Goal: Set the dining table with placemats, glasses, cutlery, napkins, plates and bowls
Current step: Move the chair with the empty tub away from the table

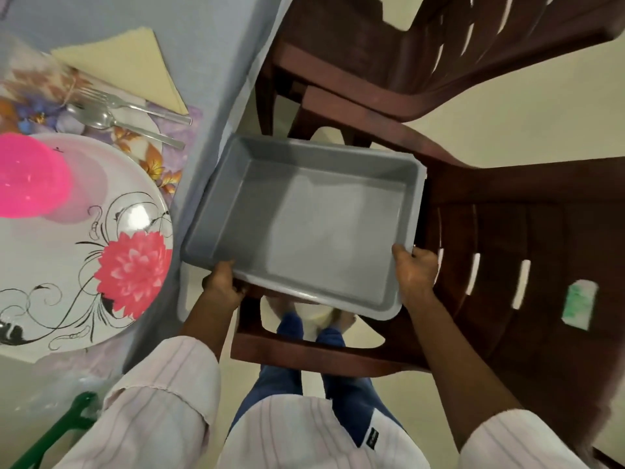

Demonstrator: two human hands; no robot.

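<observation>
I have the empty grey tray [304, 225] by its 2 near corners: my left hand [221, 282] curls round the lower-left corner with the fingers out of sight beneath, and my right hand [414, 272] pinches the lower-right corner, thumb on the rim. The setting lies at the left of the frame on the table [209, 62]: placemat [159, 164], flowered plate [67, 265] with the pink bowl [30, 177] on it, fork [128, 103] and spoon [101, 118] above, and the yellow napkin [128, 66] at upper left; I see no glass. My worry is the tray's left corner, which sits just beside the hanging cloth. A swing that way could catch the cloth and drag the plate, which lies near the table edge, onto the floor. With both hands on 1 side, the far side could also dip and knock a chair. Room is tight: the near chair [524, 231] crowds the tray's right edge, its arm crosses below my wrists, and a 2nd chair [338, 45] stands near the far rim at the top. The clearest way seems straight up, then over the seat.
</observation>
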